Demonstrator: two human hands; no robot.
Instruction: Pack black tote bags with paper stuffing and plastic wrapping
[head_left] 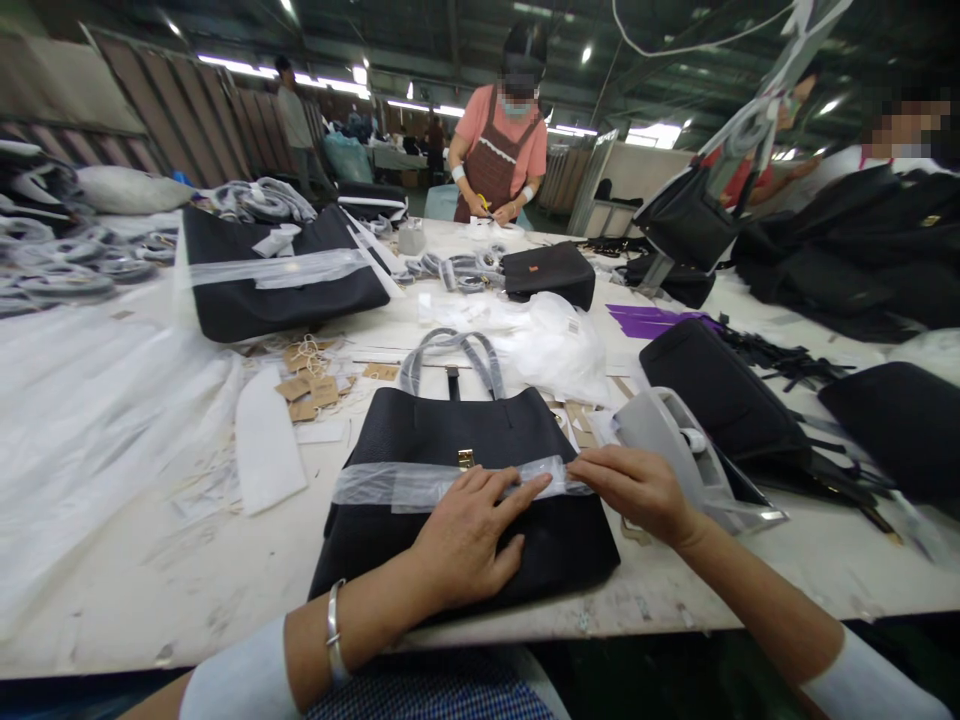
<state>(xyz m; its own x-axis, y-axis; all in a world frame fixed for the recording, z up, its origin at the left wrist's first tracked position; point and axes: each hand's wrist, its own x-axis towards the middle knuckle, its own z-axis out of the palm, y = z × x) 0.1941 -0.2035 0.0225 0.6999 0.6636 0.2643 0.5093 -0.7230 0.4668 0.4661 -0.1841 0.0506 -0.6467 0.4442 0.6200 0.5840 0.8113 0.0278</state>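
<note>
A black handbag (450, 430) lies flat before me, its wrapped handles (491, 368) pointing away. Across its front, over the area just below the gold clasp (466, 459), runs a clear plastic strip (367, 484). My left hand (476, 530) rests on the bag and strip with its fingers spread, holding nothing. At the bag's right edge, my right hand (637, 487) has its fingers pressed together at the end of the strip. Whatever lies between those fingertips is too small to make out.
A grey tape dispenser (667, 440) stands right of the bag. Brown tags (311, 388) and a white bag-shaped sheet (270, 440) lie left. Another black bag (277, 300) sits back left, and black bags (712, 390) lie right. A person (499, 150) works across the table.
</note>
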